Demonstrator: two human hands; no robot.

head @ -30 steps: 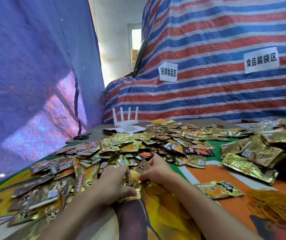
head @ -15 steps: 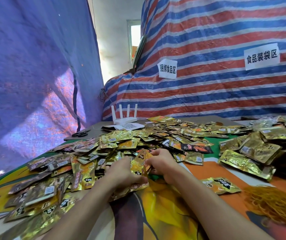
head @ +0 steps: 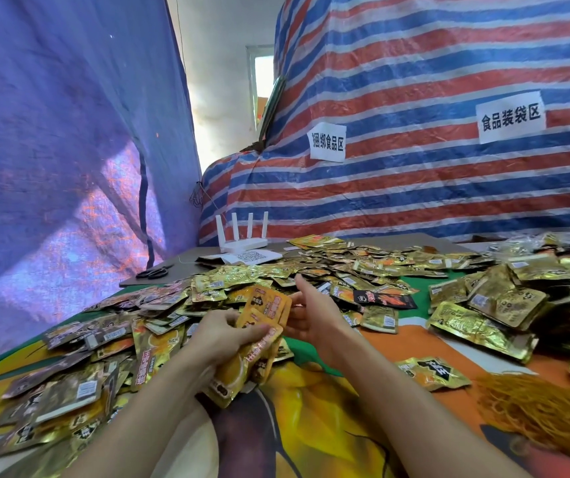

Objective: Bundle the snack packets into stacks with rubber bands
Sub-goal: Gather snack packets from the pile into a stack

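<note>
The left hand [head: 219,334] grips a stack of snack packets [head: 267,309], thumb and fingers curled round its lower half, and holds it tilted. The right hand [head: 314,315], just to its right, meets the stack's right edge with the thumb raised; whether it pinches the edge I cannot tell. Loose packets [head: 159,305] lie heaped left of and beyond both hands, and the rubber bands [head: 535,419] lie well to the right of the right forearm.

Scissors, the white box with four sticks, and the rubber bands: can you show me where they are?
scissors [head: 150,272]: head view, on the black handles.
white router [head: 243,244]: head view, on its flat body.
rubber bands [head: 538,412]: head view, middle of the orange heap.
</note>
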